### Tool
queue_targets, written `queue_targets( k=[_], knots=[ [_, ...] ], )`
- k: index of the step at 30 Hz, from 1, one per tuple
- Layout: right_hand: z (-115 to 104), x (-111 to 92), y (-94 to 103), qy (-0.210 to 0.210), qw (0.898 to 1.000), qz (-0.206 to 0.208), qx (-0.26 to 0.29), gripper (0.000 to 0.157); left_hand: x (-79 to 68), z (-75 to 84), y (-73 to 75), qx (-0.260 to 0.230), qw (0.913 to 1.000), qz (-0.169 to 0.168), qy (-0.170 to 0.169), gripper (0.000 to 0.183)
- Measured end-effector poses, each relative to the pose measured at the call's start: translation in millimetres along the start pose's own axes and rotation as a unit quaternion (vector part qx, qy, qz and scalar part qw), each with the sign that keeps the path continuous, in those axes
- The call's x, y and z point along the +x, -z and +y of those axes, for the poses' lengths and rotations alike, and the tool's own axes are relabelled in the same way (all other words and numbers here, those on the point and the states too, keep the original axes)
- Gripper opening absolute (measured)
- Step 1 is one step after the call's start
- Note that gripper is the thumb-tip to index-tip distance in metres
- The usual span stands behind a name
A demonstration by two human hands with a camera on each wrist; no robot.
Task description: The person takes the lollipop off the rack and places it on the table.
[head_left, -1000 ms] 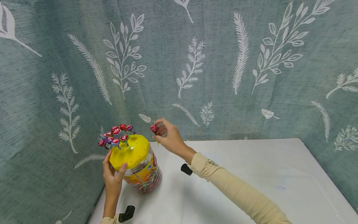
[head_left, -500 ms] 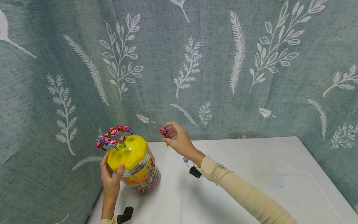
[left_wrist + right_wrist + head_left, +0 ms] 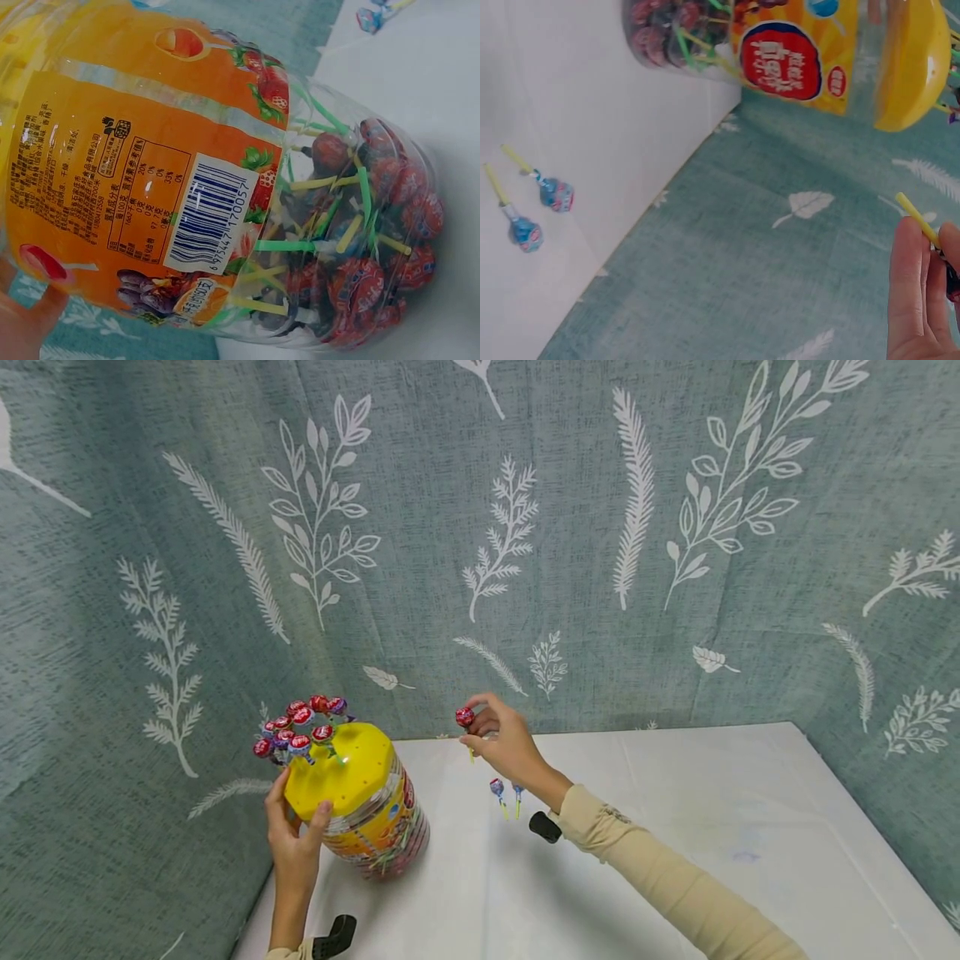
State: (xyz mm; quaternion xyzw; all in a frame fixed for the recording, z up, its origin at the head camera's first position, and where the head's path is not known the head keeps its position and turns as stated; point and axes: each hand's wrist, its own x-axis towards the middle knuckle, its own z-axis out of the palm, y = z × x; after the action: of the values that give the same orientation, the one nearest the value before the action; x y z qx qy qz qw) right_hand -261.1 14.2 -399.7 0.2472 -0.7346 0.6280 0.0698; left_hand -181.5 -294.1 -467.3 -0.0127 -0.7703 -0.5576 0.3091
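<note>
In the head view a clear plastic jar (image 3: pixel 393 831) with a yellow lid (image 3: pixel 363 768) stands at the left of the table. My left hand (image 3: pixel 295 847) grips it at the lid, thumb in front and fingers round the left side. Several wrapped lollipops (image 3: pixel 302 717) stick up from holes at the lid's back left. To the right of the jar, my right hand (image 3: pixel 512 745) pinches a red-wrapped lollipop (image 3: pixel 464 717) held up over the table; its yellow stick (image 3: pixel 915 212) points past the fingertips in the right wrist view. More lollipops (image 3: pixel 360 289) fill the jar's bottom.
Two blue-wrapped lollipops, one (image 3: pixel 497 787) beside the other (image 3: pixel 526 232), lie on the white table (image 3: pixel 675 827) below my right hand. A green leaf-patterned curtain (image 3: pixel 420 527) closes off the back and sides.
My right hand has moved right, away from the jar, carrying the red lollipop. The two blue lollipops on the table have come into sight. My left hand stays on the jar.
</note>
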Motion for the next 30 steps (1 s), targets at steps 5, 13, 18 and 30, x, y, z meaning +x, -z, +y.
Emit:
queue_targets(
  k=[5,13,18,30],
  knots=[
    [8,-5,6.7,-0.01,1.0,0.005,-0.002,0.042,0.4,-0.6,0.1,-0.006,1.0,-0.002,-0.007,0.072],
    [21,-16,15.5,-0.027,0.999,0.019,-0.003,0.042,-0.3,-0.4,-0.4,-0.007,1.0,0.003,-0.004,0.071],
    [28,-24,20.1,-0.035,0.999,0.023,0.003,0.042,-0.6,-1.1,-0.7,0.002,1.0,0.002,-0.004,0.071],
    [19,-42,33.3,-0.072,0.997,0.024,-0.012,0.039,0.1,-1.8,-0.1,-0.006,0.9999,0.003,-0.011,0.071]
  ],
)
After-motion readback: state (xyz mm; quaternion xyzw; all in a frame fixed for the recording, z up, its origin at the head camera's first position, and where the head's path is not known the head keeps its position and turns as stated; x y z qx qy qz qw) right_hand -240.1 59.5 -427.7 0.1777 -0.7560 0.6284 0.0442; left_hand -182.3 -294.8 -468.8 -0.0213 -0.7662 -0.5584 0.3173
